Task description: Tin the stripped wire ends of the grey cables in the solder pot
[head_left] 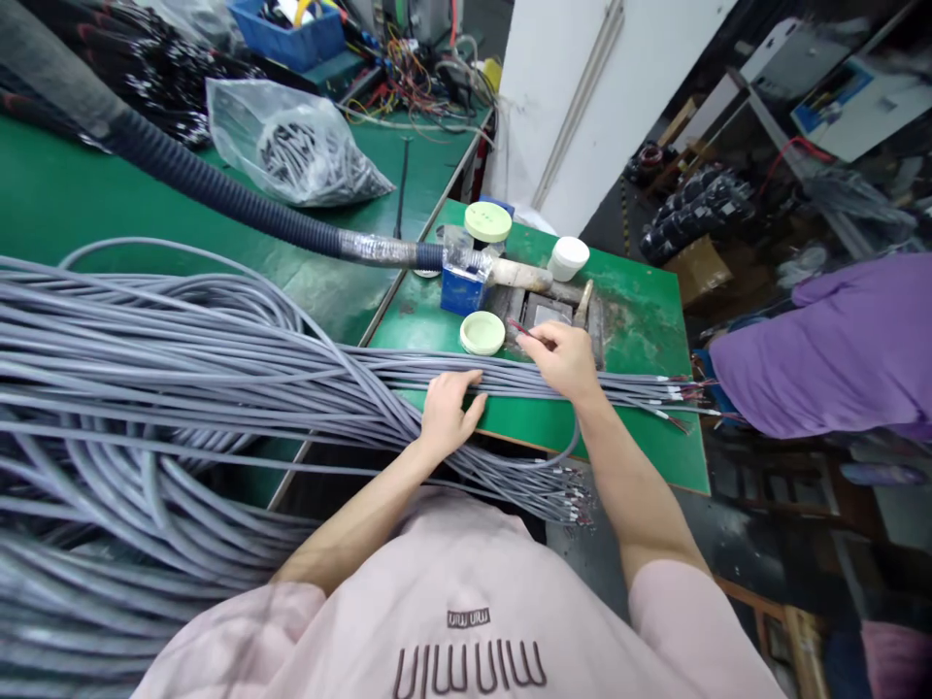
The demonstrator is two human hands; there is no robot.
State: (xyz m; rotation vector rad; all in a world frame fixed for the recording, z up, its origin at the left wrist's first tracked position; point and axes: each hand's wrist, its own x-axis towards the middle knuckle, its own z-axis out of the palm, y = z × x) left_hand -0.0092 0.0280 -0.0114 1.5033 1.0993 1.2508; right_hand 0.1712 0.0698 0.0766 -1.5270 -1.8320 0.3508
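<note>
A thick bundle of grey cables [182, 379] runs from the left across a small green table [648, 320], its stripped ends [674, 388] sticking out past the right. My left hand [448, 413] rests flat on the bundle near the table's front edge, fingers apart. My right hand [564, 359] pinches one cable's stripped end with red wires [520, 328] and holds it at a metal pot [546, 309] set in the table. A pale green lid [482, 333] lies just left of that hand.
A black corrugated hose [218, 189] leads to a blue box [464, 288] by the pot. A green-lidded jar [487, 223] and a white jar [568, 257] stand behind. A plastic bag of parts [298, 146] lies on the left bench. A person in purple [837, 349] is at the right.
</note>
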